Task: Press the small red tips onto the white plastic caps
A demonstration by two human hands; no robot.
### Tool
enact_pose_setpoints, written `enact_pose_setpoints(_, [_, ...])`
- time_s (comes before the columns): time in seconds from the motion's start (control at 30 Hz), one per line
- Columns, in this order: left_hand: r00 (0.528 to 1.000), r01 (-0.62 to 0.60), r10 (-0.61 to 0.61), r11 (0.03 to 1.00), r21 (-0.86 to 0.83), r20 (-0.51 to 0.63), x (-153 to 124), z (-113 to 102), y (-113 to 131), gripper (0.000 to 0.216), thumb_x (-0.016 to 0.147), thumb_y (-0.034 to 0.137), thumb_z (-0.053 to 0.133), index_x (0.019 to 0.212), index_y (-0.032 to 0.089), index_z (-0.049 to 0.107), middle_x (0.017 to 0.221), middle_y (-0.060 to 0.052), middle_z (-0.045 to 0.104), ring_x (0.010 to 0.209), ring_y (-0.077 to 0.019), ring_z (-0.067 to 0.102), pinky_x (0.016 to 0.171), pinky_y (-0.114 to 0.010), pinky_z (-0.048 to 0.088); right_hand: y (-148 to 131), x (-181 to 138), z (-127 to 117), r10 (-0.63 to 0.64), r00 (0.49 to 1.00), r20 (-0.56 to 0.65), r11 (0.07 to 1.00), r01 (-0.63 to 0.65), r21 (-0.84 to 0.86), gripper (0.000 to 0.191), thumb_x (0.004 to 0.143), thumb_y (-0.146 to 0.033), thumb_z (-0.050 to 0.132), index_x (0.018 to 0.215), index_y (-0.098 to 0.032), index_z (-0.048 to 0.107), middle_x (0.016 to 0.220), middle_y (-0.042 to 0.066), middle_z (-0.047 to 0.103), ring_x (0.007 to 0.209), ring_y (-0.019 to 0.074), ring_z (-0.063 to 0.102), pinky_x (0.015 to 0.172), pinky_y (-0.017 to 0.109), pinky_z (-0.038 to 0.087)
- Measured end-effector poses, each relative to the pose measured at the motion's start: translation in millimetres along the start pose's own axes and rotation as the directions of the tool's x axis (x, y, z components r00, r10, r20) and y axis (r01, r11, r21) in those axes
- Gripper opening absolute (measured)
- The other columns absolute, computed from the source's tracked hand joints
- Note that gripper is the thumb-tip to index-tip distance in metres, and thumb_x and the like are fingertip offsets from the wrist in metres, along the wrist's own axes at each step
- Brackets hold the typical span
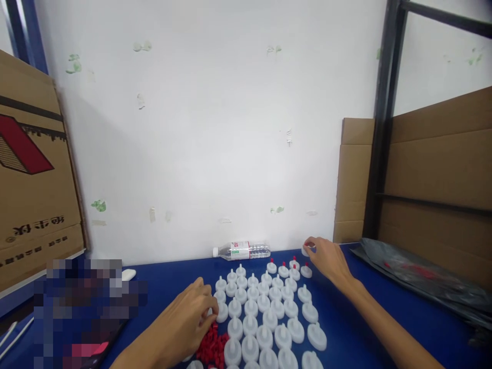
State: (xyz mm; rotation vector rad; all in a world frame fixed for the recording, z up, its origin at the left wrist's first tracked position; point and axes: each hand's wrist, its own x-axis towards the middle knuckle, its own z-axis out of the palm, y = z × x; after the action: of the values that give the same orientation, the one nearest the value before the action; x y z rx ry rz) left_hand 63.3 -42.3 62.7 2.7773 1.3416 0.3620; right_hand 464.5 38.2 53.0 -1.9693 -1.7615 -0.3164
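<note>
The right hand (pixel 329 260) reaches out to the far end of the blue counter (pixel 346 328), its thumb and fingers closed narrowly round a single white cap (pixel 306 250) that sits on the counter right under the fingertips. Just inside that hand, towards the left hand, stand a few red-tipped caps (pixel 283 269). From there rows of plain white caps (pixel 265 318) run back between the two forearms, upright and close together. The left hand (pixel 188 324) lies nearer the body, fingers curled down. Its fingertips touch a heap of small red pieces (pixel 212 347) that lies just beside the nearest plain caps; whether it grips any of them I cannot tell. Beyond both hands, against the white wall, a clear water bottle (pixel 242 250) lies on its side, a little left of the right hand's fingertips. Out past the right forearm a dark plastic bag (pixel 423 277) sprawls on the counter, with brown cardboard (pixel 434 169) standing behind it. Well outside the left hand leans a printed cardboard box (pixel 34 169).
</note>
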Motion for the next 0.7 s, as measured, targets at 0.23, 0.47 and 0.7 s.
enact_pose_setpoints(0.23, [1.000,-0.010,0.010,0.998,-0.066,-0.008,0,7,-1,0.015,0.094,0.013,0.062,0.085,0.022,0.070,0.091,-0.001,0.064,0.091,-0.0217,0.064,0.105,-0.047,0.042,8,0,14,0.101,0.977,0.190,0.994,-0.106,0.017,0.033,0.100,-0.036,0.064,0.128,-0.018,0.061,0.128,0.009,0.063,0.107,0.0238,0.066,0.090,0.044,0.058])
enact_pose_setpoints(0.47, [1.000,-0.016,0.016,0.999,-0.049,-0.005,3,19,-8,0.017,0.091,0.008,0.066,0.081,0.021,0.069,0.090,0.000,0.066,0.092,-0.0206,0.065,0.100,-0.041,0.044,-7,-3,10,0.024,0.991,0.130,0.994,-0.037,0.102,0.028,0.104,-0.039,0.057,0.117,-0.016,0.066,0.116,0.010,0.069,0.100,0.0233,0.068,0.090,0.043,0.056])
enact_pose_setpoints(0.7, [0.997,-0.046,0.042,0.998,-0.050,-0.067,1,12,-2,0.014,0.097,0.016,0.052,0.091,0.023,0.063,0.094,-0.002,0.065,0.088,-0.0205,0.064,0.082,-0.031,0.048,-45,-17,-10,-0.317,0.948,0.026,0.916,0.300,0.266,0.052,0.109,-0.041,0.026,0.095,-0.021,0.072,0.096,0.009,0.076,0.099,0.0256,0.069,0.096,0.036,0.043])
